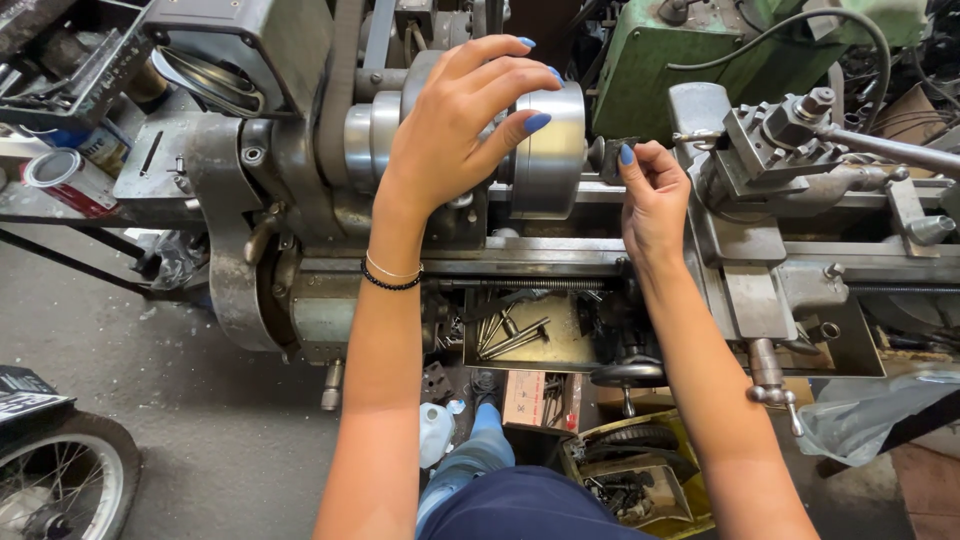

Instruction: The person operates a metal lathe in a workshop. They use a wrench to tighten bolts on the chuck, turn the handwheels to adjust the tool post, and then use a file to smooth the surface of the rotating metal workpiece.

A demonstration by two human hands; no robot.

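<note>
chuck: the shiny steel lathe chuck [548,150] sits on the spindle at the middle of the lathe, its round side facing up to the camera.
left hand: the left hand [455,125] lies spread over the top of the chuck, fingers fanned wide and curved around its rim, palm down; it grips nothing else.
workpiece: a small dark metal piece [610,155] sits just at the chuck's right face.
right hand: the right hand [655,195] pinches that dark piece between thumb and forefinger, the other fingers loosely curled.
tool post: a grey tool post [790,125] stands on the carriage to the right of the right hand, near but apart from it.
headstock: the grey headstock housing [250,45] rises to the left of the chuck.
chip tray: a yellowish tray [560,345] below the bed holds several loose bolts and metal bits.
handwheel: a dark handwheel [628,375] sits under the tray's right end.
floor: the concrete floor [180,400] shows at lower left, with a spoked wheel [55,480] at the corner.
can: a red and white can [65,180] lies at far left.
</note>
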